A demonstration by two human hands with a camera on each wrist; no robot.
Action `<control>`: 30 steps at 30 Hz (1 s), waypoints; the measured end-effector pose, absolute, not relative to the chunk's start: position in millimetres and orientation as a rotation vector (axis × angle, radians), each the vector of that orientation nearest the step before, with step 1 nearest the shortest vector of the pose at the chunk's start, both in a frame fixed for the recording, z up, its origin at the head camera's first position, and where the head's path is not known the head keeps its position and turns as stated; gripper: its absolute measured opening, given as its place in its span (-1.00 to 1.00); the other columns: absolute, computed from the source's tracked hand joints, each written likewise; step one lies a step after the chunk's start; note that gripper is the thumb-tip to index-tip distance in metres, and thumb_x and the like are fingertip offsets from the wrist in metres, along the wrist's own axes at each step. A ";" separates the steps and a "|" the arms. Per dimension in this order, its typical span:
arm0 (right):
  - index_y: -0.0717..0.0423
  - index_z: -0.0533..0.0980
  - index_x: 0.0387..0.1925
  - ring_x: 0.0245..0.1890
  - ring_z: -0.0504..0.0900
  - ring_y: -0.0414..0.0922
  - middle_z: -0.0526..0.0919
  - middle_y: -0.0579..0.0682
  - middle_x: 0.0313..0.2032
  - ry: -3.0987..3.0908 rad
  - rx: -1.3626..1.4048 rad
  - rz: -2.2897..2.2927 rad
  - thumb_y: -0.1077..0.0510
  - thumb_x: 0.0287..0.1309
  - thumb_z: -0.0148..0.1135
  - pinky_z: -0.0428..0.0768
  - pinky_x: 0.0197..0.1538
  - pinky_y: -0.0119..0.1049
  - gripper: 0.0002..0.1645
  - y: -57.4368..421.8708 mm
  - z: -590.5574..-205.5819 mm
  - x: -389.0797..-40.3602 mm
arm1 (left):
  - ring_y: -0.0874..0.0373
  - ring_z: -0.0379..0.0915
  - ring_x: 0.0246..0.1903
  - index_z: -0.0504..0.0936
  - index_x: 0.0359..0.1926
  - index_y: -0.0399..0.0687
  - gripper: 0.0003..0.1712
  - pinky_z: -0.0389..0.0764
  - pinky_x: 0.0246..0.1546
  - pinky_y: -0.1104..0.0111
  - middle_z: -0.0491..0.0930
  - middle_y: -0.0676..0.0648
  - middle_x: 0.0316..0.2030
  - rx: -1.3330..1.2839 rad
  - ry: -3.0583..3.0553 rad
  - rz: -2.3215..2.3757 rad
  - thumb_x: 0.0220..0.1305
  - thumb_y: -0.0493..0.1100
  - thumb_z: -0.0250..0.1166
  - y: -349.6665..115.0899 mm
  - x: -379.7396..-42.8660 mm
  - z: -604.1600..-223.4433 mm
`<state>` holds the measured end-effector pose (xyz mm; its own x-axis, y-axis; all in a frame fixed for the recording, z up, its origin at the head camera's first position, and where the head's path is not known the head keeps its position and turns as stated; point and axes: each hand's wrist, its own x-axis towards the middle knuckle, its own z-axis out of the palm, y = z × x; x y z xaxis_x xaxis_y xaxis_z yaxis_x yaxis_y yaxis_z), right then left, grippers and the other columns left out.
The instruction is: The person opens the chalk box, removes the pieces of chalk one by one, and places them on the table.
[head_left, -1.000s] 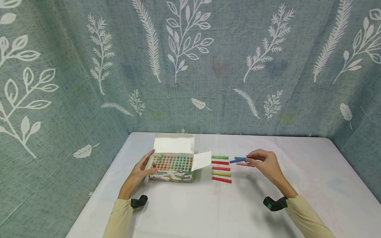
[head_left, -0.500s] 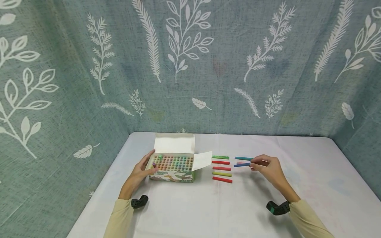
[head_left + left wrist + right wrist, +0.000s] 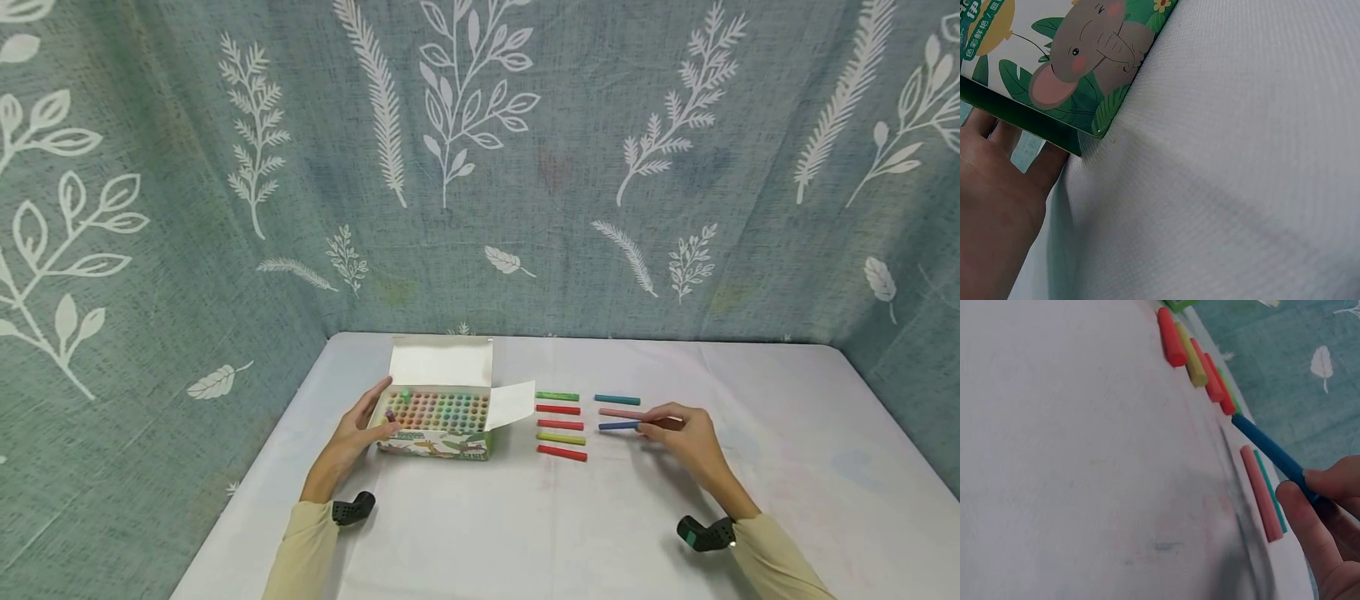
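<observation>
My right hand (image 3: 686, 429) pinches a blue chalk stick (image 3: 618, 426) by its right end, thumb and fingertips on it. In the right wrist view the blue chalk (image 3: 1272, 451) slants above the white cloth, near a pink chalk (image 3: 1261, 494) and a teal one (image 3: 1271, 489). My left hand (image 3: 351, 433) holds the left end of an open chalk box (image 3: 435, 446), thumb at its front edge, fingers along its side. Many coloured chalk ends fill the box; a purple stick (image 3: 390, 416) and a green one (image 3: 406, 396) stand higher.
Beside the box's side flap (image 3: 512, 405) lies a column of chalks: green (image 3: 557, 396), two red, yellow (image 3: 561, 438) and another red (image 3: 562, 453). The box lid (image 3: 441, 362) stands raised. A patterned curtain (image 3: 555, 283) hangs behind the table.
My right hand has moved right and toward me with the blue chalk, from over the teal stick to just in front of the pink one. My left hand stays on the box.
</observation>
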<state>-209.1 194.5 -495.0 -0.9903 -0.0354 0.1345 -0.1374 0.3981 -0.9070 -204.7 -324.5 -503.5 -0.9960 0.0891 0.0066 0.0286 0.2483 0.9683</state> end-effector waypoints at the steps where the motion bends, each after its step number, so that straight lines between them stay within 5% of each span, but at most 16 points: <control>1: 0.30 0.66 -0.26 -0.23 0.68 -0.14 0.65 0.18 -0.22 -2.544 0.156 1.656 0.25 0.01 0.41 0.58 -0.24 -0.51 -0.78 195.2 -496.7 -209.7 | 0.05 -0.32 0.44 0.08 0.44 0.41 -0.07 -0.14 0.30 -0.19 -0.10 0.06 0.46 0.106 2.439 1.892 0.16 -0.10 0.39 -324.5 -204.9 -503.2; 9: 0.37 0.63 -0.32 -0.49 0.67 -0.08 0.67 0.20 -0.38 -2.522 0.220 1.649 0.39 0.01 0.35 0.64 -0.43 -0.32 -0.86 198.4 -508.0 -212.2 | 0.04 -0.34 0.44 0.08 0.45 0.32 -0.09 -0.15 0.30 -0.19 -0.12 0.04 0.46 0.161 2.427 1.908 0.19 -0.15 0.36 -325.5 -203.6 -502.7; 16: 0.16 0.68 -0.41 -0.39 0.57 -0.12 0.67 0.01 -0.38 -2.611 0.283 1.267 0.36 -0.06 0.41 0.53 -0.39 -0.39 -0.89 199.4 -511.6 -214.5 | 0.06 -0.36 0.44 0.09 0.45 0.32 -0.10 -0.15 0.31 -0.18 -0.12 0.06 0.46 0.180 2.406 1.924 0.20 -0.18 0.34 -326.0 -202.2 -501.6; 30: 0.19 0.66 -0.38 -0.43 0.53 -0.09 0.63 -0.01 -0.44 -2.648 0.396 1.197 0.37 -0.03 0.37 0.46 -0.43 -0.30 -0.88 199.3 -492.8 -218.4 | 0.02 -0.43 0.44 0.08 0.45 0.33 -0.11 -0.20 0.28 -0.24 -0.20 0.05 0.47 0.178 2.423 1.895 0.21 -0.19 0.33 -326.3 -203.0 -501.0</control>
<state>-218.4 199.3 -492.8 -0.9424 -0.1567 0.2956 -0.3255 0.6343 -0.7013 -203.0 -326.3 -501.0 -0.9915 0.1280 0.0233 0.0534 0.2376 0.9699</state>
